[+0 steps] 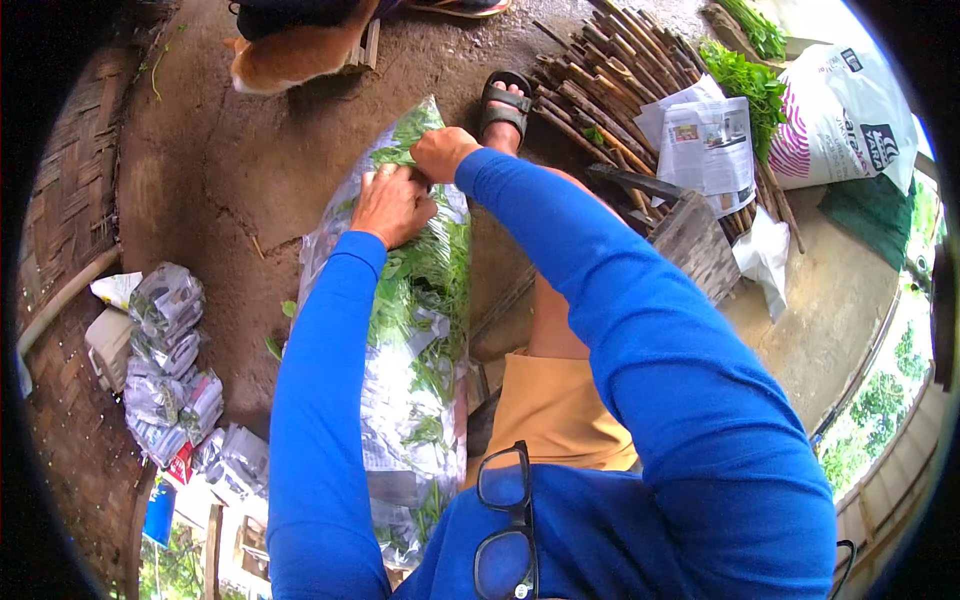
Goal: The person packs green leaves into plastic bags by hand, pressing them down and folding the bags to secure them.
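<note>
A long clear plastic bag (415, 320) packed with leafy greens and sheets of newspaper lies lengthwise in front of me, its near end by my lap. Toward its narrow far end, my left hand (392, 207) has its fingers curled into the plastic. My right hand (443, 155) is closed in a fist on the plastic just beyond and to the right, touching the left. Both seem to pinch the bag's film; the fingertips are partly hidden. Greens show through the film on either side of the hands.
Right: a pile of sticks (610, 85), newspaper sheets (705, 150), a dark blade (640, 182) by a wooden block (697, 245), loose greens (745, 90), a white sack (840, 120). Left: plastic-wrapped bundles (170, 370). An orange-and-white cat (300, 55) is at the far side, beside another person's dark clothing.
</note>
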Available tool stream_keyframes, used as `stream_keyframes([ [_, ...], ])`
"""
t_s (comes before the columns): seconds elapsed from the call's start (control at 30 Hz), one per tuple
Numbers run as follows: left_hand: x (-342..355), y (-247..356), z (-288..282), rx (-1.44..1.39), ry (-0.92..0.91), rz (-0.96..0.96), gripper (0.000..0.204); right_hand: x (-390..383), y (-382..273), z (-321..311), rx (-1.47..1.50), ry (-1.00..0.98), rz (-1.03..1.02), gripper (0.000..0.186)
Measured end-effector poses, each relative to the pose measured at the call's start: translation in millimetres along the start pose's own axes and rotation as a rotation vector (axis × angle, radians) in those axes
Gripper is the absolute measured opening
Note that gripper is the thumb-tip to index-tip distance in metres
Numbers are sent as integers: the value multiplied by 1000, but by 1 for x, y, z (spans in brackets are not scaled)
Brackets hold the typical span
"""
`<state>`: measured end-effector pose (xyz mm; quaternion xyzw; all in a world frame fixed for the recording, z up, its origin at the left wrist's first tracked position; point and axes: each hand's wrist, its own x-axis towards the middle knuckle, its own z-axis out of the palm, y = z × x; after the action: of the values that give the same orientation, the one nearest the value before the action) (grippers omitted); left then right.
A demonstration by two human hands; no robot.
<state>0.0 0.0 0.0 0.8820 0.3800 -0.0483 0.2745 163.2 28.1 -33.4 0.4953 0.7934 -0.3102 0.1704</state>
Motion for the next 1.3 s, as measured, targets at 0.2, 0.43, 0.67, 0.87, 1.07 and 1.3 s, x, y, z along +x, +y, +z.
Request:
stream_keyframes([
  [0.2, 6, 8, 1, 33, -80, -56, 22, 8, 9, 24, 20, 37, 75, 29],
  [0.43, -1, 10, -7, 25, -160, -111, 26, 12, 14, 39, 110, 49, 158, 27],
  [0.67, -10, 5, -8, -20, -191, -121, 27, 10, 15, 34, 191, 22, 235, 29],
  [0.87, -21, -23, -5, -325, 59, -112, 31, 30, 46, -25, 200, -335, 71, 44],
  [1.07, 11, -56, 24, -391, 239, -384, 46, 50, 146, 10, 4, 111, 104, 29],
  [1.3, 34, -53, 32, -261, -77, -472, 62, 107, 153, 67, 144, 312, 96, 23],
])
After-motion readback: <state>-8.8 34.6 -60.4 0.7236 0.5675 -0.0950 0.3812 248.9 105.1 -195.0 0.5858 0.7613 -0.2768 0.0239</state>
